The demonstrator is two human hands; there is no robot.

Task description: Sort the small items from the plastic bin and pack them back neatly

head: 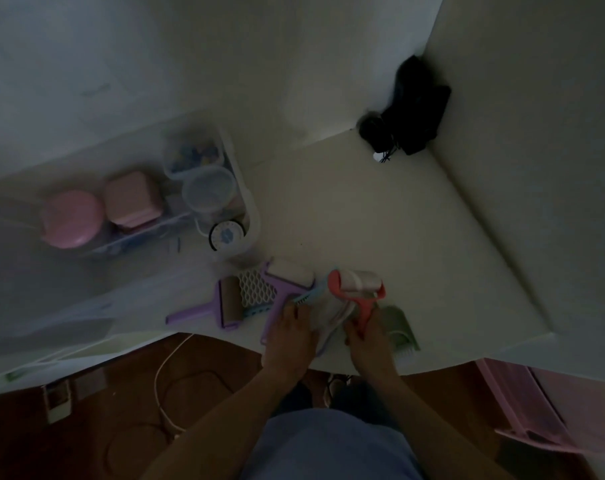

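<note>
A clear plastic bin [249, 216] stands at the left of the white table and holds a pink round case [70, 218], a pink square case [133, 199], a clear round tub [207, 192] and a dial timer [226, 235]. Near the front edge lie a purple lint roller with a bare core [225, 303], a white lattice cover [256, 285] and a second purple lint roller [287, 277]. My left hand [290, 336] grips that second roller's handle. My right hand [368, 337] grips the handle of a coral lint roller [358, 284]. A green brush [400, 327] lies beside it.
A black bundle with cords [412, 109] sits in the far corner against the wall. A pink drawer unit [529, 407] stands at the right below the table. A white cable [162, 382] trails on the brown floor. The scene is dim.
</note>
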